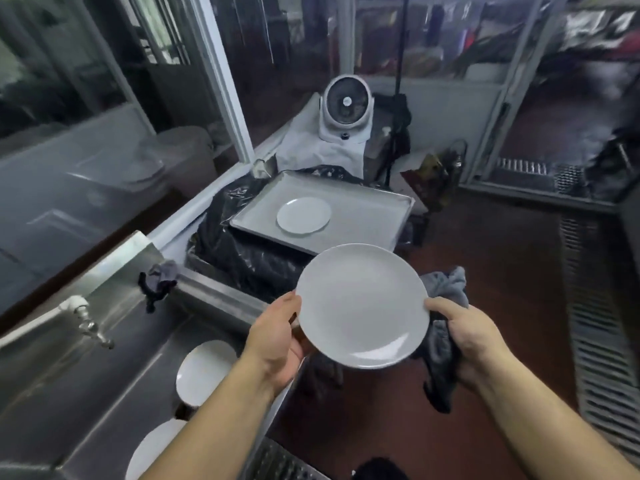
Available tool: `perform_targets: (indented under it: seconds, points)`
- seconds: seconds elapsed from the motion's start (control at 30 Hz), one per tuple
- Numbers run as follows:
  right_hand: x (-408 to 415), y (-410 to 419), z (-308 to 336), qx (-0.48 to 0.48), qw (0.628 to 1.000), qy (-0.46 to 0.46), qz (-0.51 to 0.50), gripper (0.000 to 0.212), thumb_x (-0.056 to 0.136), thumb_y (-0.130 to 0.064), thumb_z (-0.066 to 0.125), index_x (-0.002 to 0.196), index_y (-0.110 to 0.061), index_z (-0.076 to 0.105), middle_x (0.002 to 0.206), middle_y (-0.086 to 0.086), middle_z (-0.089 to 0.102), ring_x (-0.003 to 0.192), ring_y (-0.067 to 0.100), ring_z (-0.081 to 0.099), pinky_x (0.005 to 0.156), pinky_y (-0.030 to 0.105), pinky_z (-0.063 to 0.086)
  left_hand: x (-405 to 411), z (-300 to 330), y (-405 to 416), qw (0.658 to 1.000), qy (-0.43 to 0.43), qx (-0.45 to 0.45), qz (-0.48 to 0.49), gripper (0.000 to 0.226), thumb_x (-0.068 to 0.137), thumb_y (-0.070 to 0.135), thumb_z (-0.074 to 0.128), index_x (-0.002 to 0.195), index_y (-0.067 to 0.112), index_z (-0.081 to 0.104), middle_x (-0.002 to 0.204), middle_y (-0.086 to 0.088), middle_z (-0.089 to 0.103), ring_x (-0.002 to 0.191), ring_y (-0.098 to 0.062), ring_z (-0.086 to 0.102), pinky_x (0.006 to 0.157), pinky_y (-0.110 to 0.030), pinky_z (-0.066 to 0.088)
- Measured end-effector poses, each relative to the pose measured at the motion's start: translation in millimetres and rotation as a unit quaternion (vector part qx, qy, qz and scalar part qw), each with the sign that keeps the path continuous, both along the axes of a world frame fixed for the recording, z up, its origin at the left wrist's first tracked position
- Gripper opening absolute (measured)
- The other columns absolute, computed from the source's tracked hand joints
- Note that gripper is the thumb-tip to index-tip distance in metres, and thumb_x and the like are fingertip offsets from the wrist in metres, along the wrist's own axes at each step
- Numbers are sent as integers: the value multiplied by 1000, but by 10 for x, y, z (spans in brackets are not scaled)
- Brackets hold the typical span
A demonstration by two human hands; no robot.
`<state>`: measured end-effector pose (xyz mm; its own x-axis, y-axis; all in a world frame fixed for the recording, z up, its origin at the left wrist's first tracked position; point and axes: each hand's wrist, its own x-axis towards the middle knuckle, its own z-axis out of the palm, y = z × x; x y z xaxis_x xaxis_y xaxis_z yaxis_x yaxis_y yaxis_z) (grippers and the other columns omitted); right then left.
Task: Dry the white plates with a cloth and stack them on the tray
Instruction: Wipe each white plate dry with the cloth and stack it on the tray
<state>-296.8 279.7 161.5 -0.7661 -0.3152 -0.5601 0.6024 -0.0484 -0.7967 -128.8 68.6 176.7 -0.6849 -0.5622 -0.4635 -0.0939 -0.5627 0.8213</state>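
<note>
Left hand (pixel 275 341) pinches the round white ceramic plate (pixel 362 306) at its rim; right hand (pixel 467 336) pinches the opposite rim, its grip also bunching a grey cloth (pixel 446 292).

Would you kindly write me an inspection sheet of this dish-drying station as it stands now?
Surface: steel sink at left; metal tray ahead on a black-wrapped stand.
Job's things: one white plate on the tray; held plate between both hands; two plates in the sink; grey cloth.
Clutter: dark rag on the sink corner.
Hands: left hand grips the plate rim; right hand holds rim and cloth.
Cables: nothing seen.
Surroundings: white fan, tap, glass partitions, floor grating.
</note>
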Motion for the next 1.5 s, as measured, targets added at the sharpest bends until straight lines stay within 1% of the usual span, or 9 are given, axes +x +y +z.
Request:
perform_targets:
  seconds: [0.2, 0.37, 0.57, 0.87, 0.93, 1.07, 1.2, 1.3, 1.5]
  points:
    - [-882, 926, 3, -10, 998, 3, -61, 28, 91, -7, 73, 116, 6, 71, 86, 26, 74, 61, 36, 71, 53, 45, 58, -1132, 1, 769, 998, -34, -16, -40, 26, 94, 5, 58, 116, 5, 72, 88, -7, 74, 60, -15, 67, 50, -31, 54]
    - [-1490, 1444, 6, 5, 997, 10, -79, 21, 90, -7, 74, 109, 2, 74, 81, 24, 76, 59, 36, 72, 54, 48, 59, -1764, -34, 1166, 997, -47, -12, -65, 26, 94, 14, 68, 118, 12, 76, 113, -10, 80, 88, -25, 75, 77, -40, 60]
    - [-2053, 1515, -52, 33, 996, 18, -77, 15, 90, -7, 76, 104, -2, 77, 92, 28, 78, 71, 43, 76, 66, 61, 63, -2310, -57, 1183, 996, -62, 4, -61, 22, 98, 12, 64, 112, 14, 80, 115, -12, 80, 92, -27, 76, 87, -42, 60]
    - [-2870, 717, -170, 95, 995, 28, -34, 16, 86, -3, 79, 102, 1, 77, 91, 26, 79, 83, 46, 78, 82, 63, 63, -3067, -244, 408, 997, -51, 28, -60, 34, 100, 10, 59, 89, 26, 87, 102, -2, 82, 83, -15, 79, 70, -34, 63]
    - [-3102, 438, -173, 120, 992, 36, -15, 17, 85, -4, 81, 101, 0, 77, 89, 24, 80, 81, 44, 79, 83, 61, 64, -3234, -295, 141, 997, -58, 39, -40, 36, 100, 9, 59, 84, 26, 87, 99, -2, 83, 84, -15, 78, 79, -38, 63]
    - [-3543, -146, -165, 161, 985, 57, 40, 21, 80, -4, 85, 100, -2, 79, 87, 22, 80, 77, 41, 80, 77, 56, 66, -3473, -354, -409, 995, -69, 75, -13, 27, 95, 4, 63, 95, 19, 86, 106, -5, 82, 90, -17, 78, 88, -41, 65]
    - [-3905, -710, -213, 214, 968, 89, 97, 18, 79, -9, 87, 95, -7, 79, 82, 13, 81, 73, 33, 80, 76, 52, 66, -3649, -406, -887, 992, -80, 92, 24, 29, 91, 0, 64, 113, 10, 81, 114, -10, 80, 98, -21, 75, 80, -37, 65]
    - [-4138, -1103, -248, 242, 953, 114, 144, 16, 79, -11, 88, 93, -10, 79, 77, 7, 81, 68, 24, 80, 67, 36, 63, -3709, -459, -1134, 991, -79, 100, 52, 31, 95, 2, 62, 119, 14, 78, 108, -7, 81, 96, -22, 72, 74, -33, 62]
    - [-4560, -1988, -340, 275, 916, 148, 252, 18, 80, -16, 87, 94, -10, 78, 78, 4, 81, 73, 23, 80, 62, 34, 63, -3759, -668, -1520, 977, -112, 85, 160, 25, 100, 2, 61, 121, 12, 70, 103, -10, 82, 88, -23, 77, 65, -31, 62]
